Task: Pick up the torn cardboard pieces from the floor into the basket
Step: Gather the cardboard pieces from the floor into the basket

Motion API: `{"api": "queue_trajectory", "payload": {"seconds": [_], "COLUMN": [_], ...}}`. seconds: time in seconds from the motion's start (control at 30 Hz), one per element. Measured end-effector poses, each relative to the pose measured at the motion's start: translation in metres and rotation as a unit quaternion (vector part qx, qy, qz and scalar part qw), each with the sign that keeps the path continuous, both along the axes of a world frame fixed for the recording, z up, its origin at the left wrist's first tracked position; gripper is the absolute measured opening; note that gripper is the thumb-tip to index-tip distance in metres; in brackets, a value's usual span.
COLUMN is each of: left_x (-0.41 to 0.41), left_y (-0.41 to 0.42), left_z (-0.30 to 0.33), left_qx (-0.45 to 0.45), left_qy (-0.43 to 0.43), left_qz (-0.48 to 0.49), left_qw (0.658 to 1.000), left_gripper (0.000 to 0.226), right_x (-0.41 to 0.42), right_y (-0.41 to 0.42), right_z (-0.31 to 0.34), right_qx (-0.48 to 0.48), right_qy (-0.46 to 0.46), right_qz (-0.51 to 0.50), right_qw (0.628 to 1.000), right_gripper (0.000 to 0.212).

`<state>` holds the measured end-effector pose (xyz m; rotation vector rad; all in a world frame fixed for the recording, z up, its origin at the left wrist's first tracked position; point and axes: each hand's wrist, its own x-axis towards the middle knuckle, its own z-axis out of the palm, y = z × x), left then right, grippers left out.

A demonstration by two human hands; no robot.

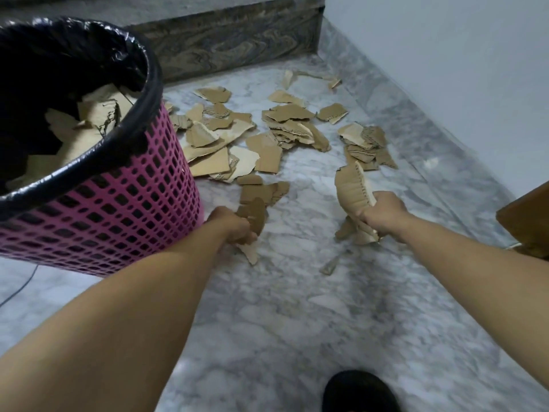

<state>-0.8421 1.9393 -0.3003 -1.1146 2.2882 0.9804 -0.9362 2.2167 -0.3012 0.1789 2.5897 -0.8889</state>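
Left hand [230, 226] grips cardboard scraps [252, 217]. Right hand [383, 211] clutches bigger bundle [353, 191]. Pink basket [118, 209] near left, part-filled.

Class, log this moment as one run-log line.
left hand: grips cardboard pieces | right hand: grips cardboard bundle | pink basket: partly filled | floor scraps: remain
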Motion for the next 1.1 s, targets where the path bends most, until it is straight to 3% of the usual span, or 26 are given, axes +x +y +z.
{"api": "queue_trajectory", "payload": {"seconds": [0.1, 0.23, 0.37, 0.53, 0.63, 0.8, 0.87, 1.0, 1.1], "left_x": [0.016, 0.031, 0.032, -0.003, -0.039, -0.082, -0.081, -0.052, -0.012], "left_y": [0.014, 0.036, 0.04, 0.032, 0.024, -0.015, -0.041, -0.11, -0.154], "left_z": [-0.02, -0.032, -0.028, 0.027, 0.093, 0.206, 0.246, 0.302, 0.314], "left_qx": [-0.07, -0.106, -0.108, -0.066, -0.075, -0.003, -0.013, -0.077, -0.086], "left_qy": [0.004, 0.114, 0.132, 0.193, 0.199, 0.239, 0.257, 0.237, 0.154], "left_qz": [-0.078, -0.112, -0.142, -0.157, -0.184, -0.09, -0.037, 0.042, 0.073], "left_qw": [0.995, 0.981, 0.975, 0.966, 0.96, 0.967, 0.966, 0.968, 0.982], "left_gripper": [0.064, 0.032, 0.016, 0.05, 0.049, 0.007, 0.014, 0.03, 0.022], "right_x": [0.006, 0.014, 0.011, -0.023, -0.058, -0.111, -0.119, -0.112, -0.085], "right_y": [-0.004, -0.009, -0.019, -0.06, -0.1, -0.183, -0.219, -0.29, -0.336], "right_z": [0.001, 0.001, 0.013, 0.061, 0.11, 0.206, 0.245, 0.297, 0.308], "right_qx": [-0.007, 0.0, -0.015, -0.074, -0.108, -0.155, -0.164, -0.201, -0.242], "right_qy": [-0.007, -0.01, -0.013, 0.017, 0.06, 0.152, 0.176, 0.188, 0.13], "right_qz": [-0.004, 0.005, 0.03, 0.122, 0.169, 0.256, 0.291, 0.362, 0.408], "right_qw": [1.0, 1.0, 0.999, 0.99, 0.978, 0.942, 0.926, 0.89, 0.871], "right_gripper": [0.019, 0.015, 0.018, 0.011, 0.017, 0.045, 0.056, 0.046, 0.036]}}
